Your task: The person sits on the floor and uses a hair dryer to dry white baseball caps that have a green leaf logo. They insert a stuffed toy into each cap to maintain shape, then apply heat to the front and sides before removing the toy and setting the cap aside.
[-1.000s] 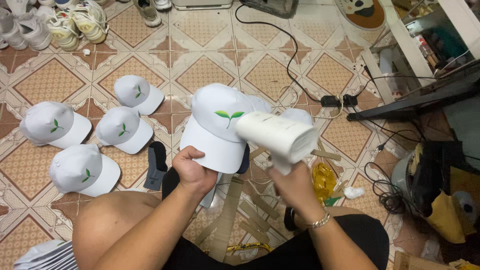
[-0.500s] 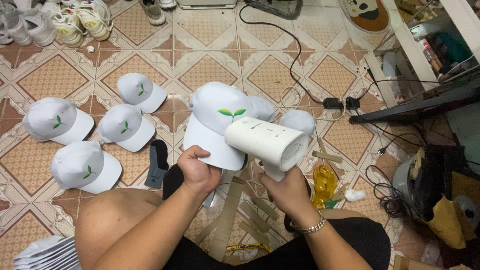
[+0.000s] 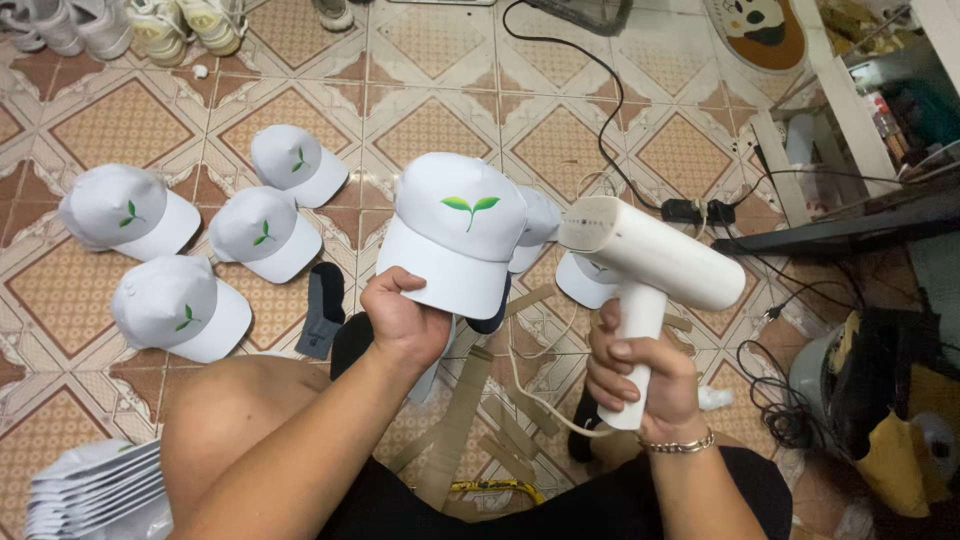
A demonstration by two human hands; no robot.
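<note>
Left hand [image 3: 400,320] pinches cap [image 3: 455,230] by brim, right hand [image 3: 640,375] grips steamer [image 3: 650,255]; best keep nozzle near crown, moving evenly.

Single view: head camera, worn by the person, looked steeply down and forward. Near: left hand [image 3: 405,325], right hand [image 3: 640,375], knee. Far: tiled floor [image 3: 430,120] to shoes [image 3: 180,20]. Close range; no second view shared it.
</note>
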